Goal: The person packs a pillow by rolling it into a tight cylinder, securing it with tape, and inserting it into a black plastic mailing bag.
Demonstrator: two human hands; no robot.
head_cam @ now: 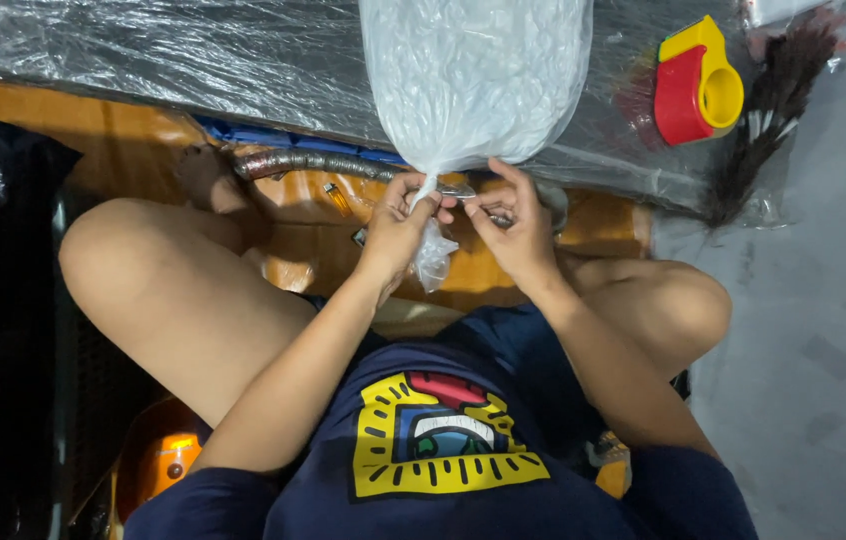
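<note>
You sit with both knees drawn up in front of a low surface wrapped in crinkled clear plastic sheeting point(143, 50). A clear plastic bag point(473, 75), packed full of small white pieces, rests on that sheeting at its near edge, with its gathered neck hanging over the edge toward you.

Your left hand point(398, 225) is closed on the twisted neck of the bag just below the bulging part, thumb and fingers pinched tight around it. The loose tail of the bag spills out under that hand. Your right hand point(513, 225) is just beside it, almost touching, fingers curled and pinching something small and thin at the neck; you cannot tell from here what it is.

On the sheeting, toward the far right corner, lies a red and yellow tape dispenser point(698, 80), well apart from the bag. Right of it lies a dark feather duster point(773, 110) under the plastic. Below the near edge of the surface, left of your hands, a ribbed silver hose point(313, 163) runs along orange flooring point(63, 125). A grey floor point(813, 300) spreads out on your right side.
</note>
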